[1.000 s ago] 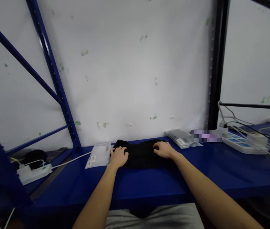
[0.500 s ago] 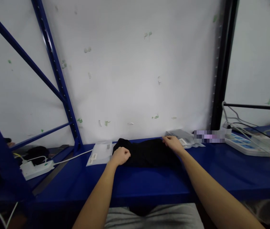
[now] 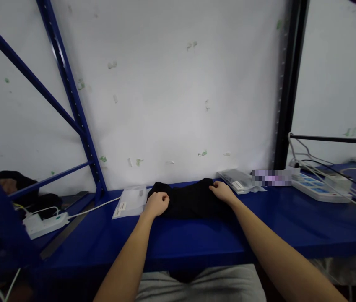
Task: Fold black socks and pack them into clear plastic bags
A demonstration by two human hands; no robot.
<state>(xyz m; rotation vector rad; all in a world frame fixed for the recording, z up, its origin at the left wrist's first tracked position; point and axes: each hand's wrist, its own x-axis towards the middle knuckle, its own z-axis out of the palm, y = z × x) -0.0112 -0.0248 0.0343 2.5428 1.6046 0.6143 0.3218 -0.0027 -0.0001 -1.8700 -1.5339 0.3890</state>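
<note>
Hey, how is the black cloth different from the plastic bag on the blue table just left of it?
Colour: the black cloth is dark all over, while the plastic bag is pale and has a label.
Size: the cloth spreads wider than the bag.
Surface: the cloth looks soft and rumpled; the bag lies flatter.
Shared: both lie on the blue table.

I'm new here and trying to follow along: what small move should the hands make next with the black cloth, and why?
Perhaps ease the right hand gently outward while the left hand steadies the other end: the black cloth rises near both hands and its far edge dips between them, so a light pull might flatten it.
</note>
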